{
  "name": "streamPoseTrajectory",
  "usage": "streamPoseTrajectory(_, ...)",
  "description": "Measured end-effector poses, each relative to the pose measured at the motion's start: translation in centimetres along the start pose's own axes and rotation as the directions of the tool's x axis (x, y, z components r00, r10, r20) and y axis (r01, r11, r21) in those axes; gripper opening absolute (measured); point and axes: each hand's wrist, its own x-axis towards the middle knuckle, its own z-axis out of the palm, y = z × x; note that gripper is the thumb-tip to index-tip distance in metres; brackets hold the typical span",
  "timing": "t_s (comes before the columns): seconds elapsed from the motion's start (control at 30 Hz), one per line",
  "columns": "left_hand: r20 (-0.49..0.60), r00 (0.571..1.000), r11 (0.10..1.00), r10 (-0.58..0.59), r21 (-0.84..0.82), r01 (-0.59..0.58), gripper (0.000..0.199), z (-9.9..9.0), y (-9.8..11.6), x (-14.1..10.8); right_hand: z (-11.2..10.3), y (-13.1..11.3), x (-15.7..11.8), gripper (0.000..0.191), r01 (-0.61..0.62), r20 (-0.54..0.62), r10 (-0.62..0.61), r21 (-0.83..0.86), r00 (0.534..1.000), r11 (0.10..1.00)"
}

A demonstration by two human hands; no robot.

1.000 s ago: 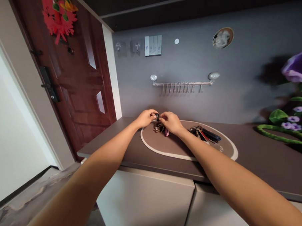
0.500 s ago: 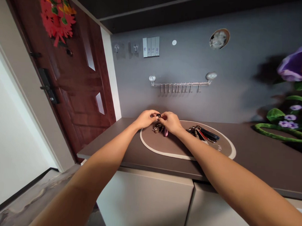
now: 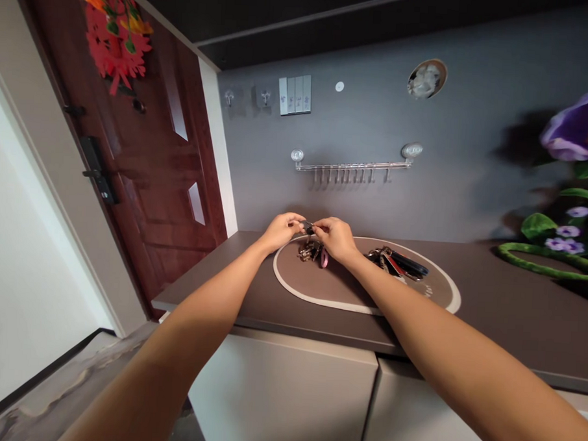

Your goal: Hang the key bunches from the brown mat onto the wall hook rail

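Note:
Over the left part of the oval mat (image 3: 319, 302), my left hand (image 3: 284, 232) and my right hand (image 3: 336, 238) meet fingertip to fingertip. Both pinch a small black piece (image 3: 309, 229) of a key bunch from its two sides. Below the fingers are metal keys (image 3: 308, 250) and a pink loop (image 3: 324, 258); whether they hang or rest on the mat I cannot tell. Right of my right wrist lies a second key bunch (image 3: 387, 260) with a red piece and long dark fobs (image 3: 409, 264).
The mat lies on a dark brown counter (image 3: 489, 320) above pale cabinet doors (image 3: 287, 383). A clear hook rail (image 3: 355, 166) is on the grey wall behind. Purple artificial flowers (image 3: 578, 135) stand at right; a dark red door (image 3: 153, 195) is at left.
My fingers have shifted slightly on the black piece, with the fingertips a little farther apart. The whole view has tilted slightly; the second bunch stays put.

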Motion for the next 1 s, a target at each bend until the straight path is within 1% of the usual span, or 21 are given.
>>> streamPoseTrajectory(0.1, 0.003, 0.999, 0.998, -0.054, -0.032, 0.054, 0.024, 0.2, 0.2, -0.1, 0.0, -0.1, 0.1, 0.017, -0.062, -0.007, 0.063, 0.12, 0.998, 0.991)
streamPoseTrajectory(0.2, 0.03, 0.996, 0.995, -0.088, -0.048, 0.09, 0.021, 0.4, 0.6, -0.4, 0.2, 0.1, 0.1, 0.016, -0.134, 0.003, 0.138, 0.262, 0.99, 0.956)
streamPoseTrajectory(0.33, 0.093, 0.994, 0.997, -0.055, -0.048, 0.06, 0.021, 0.5, 0.7, -0.7, 0.5, 0.6, 0.1, 0.018, -0.186, 0.016, 0.195, 0.381, 0.981, 0.906)
streamPoseTrajectory(0.47, 0.141, 0.99, 1.0, -0.015, -0.014, 0.017, 0.02, 0.5, 0.6, -0.8, 0.6, 0.9, 0.2, 0.022, -0.176, 0.018, 0.191, 0.478, 0.981, 0.861)
streamPoseTrajectory(0.6, 0.126, 0.992, 0.992, -0.001, 0.129, -0.016, 0.02, 0.6, 0.5, -0.8, 0.3, 0.8, 0.3, 0.024, -0.163, 0.007, 0.184, 0.497, 0.983, 0.852)
streamPoseTrajectory(0.7, 0.1, 0.995, 0.961, 0.026, 0.271, -0.053, 0.018, 0.8, 0.3, -0.8, 0.4, 1.0, 0.3, 0.026, -0.164, -0.001, 0.19, 0.499, 0.982, 0.851)
streamPoseTrajectory(0.8, 0.057, 0.997, 0.925, 0.056, 0.372, -0.073, 0.019, 0.8, 0.0, -0.7, 0.6, 1.2, 0.6, 0.029, -0.172, -0.006, 0.207, 0.535, 0.978, 0.827)
streamPoseTrajectory(0.9, 0.029, 0.998, 0.886, 0.06, 0.46, -0.067, 0.02, 0.6, -0.1, -0.7, 0.5, 1.1, 1.4, 0.027, -0.199, -0.012, 0.266, 0.629, 0.964, 0.751)
streamPoseTrajectory(1.0, 0.023, 0.998, 0.841, 0.063, 0.536, -0.066, 0.022, 0.5, -0.1, -0.6, -0.2, 0.3, 3.1, 0.02, -0.242, 0.002, 0.339, 0.704, 0.941, 0.668)
